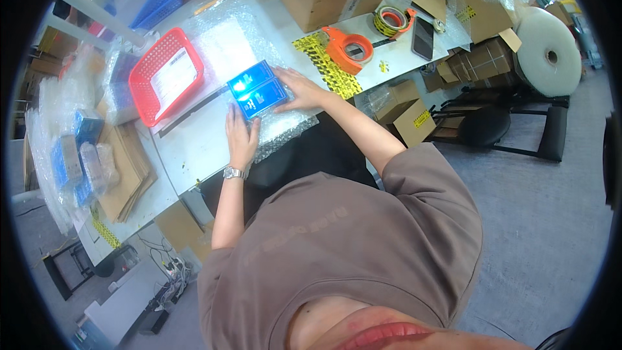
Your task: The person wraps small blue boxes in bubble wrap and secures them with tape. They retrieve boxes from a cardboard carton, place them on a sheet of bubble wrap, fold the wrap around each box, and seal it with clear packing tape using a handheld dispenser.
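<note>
Two shiny blue boxes lie side by side over a sheet of bubble wrap on the white table. My left hand, with a metal watch at the wrist, is at their near left corner, fingers along the left side and thumb at the near edge. From the right, my right hand holds the boxes, its fingers along the far right side and its thumb by the near right corner. The boxes are gripped between both hands. Left of them, a red plastic basket contains a printed white sheet.
Beyond the boxes stands an open cardboard carton. To the right are an orange tape dispenser, tape rolls and a phone. Wrapped blue packages and flat cardboard are at left. A large white roll stands at far right.
</note>
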The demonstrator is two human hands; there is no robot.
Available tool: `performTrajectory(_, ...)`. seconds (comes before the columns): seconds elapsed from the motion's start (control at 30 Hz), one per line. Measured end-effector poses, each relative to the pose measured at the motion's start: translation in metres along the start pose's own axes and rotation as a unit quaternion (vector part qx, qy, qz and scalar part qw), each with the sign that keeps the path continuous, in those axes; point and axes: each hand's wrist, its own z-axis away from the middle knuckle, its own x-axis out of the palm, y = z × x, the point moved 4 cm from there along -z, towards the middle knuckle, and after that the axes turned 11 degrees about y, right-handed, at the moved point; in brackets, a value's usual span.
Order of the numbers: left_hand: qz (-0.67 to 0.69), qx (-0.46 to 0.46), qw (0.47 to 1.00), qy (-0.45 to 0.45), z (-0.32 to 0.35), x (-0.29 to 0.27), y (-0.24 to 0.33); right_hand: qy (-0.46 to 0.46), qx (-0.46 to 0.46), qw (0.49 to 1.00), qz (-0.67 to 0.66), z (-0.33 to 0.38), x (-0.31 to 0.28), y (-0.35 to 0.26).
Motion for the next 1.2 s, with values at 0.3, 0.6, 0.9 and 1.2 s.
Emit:
performTrajectory(0.3, 0.005, 0.169, 0.983, -0.067, 0.056, -0.057, 0.029, 0.027, -0.061, 0.995, 0.080, 0.075, -0.036, -0.045)
performTrajectory(0.6, 0.013, 0.198, 0.978, 0.060, 0.033, -0.048, 0.017, 0.121, -0.094, 0.988, -0.014, 0.068, -0.035, -0.040)
performTrajectory(0.9, 0.193, 0.002, 0.981, 0.004, -0.070, -0.046, -0.006, 0.052, 0.039, 0.977, -0.205, -0.035, -0.048, -0.025)
performTrajectory(1.2, 0.185, -0.073, 0.979, 0.054, -0.135, -0.041, -0.035, 0.075, 0.139, 0.921, -0.356, -0.110, -0.030, 0.004)
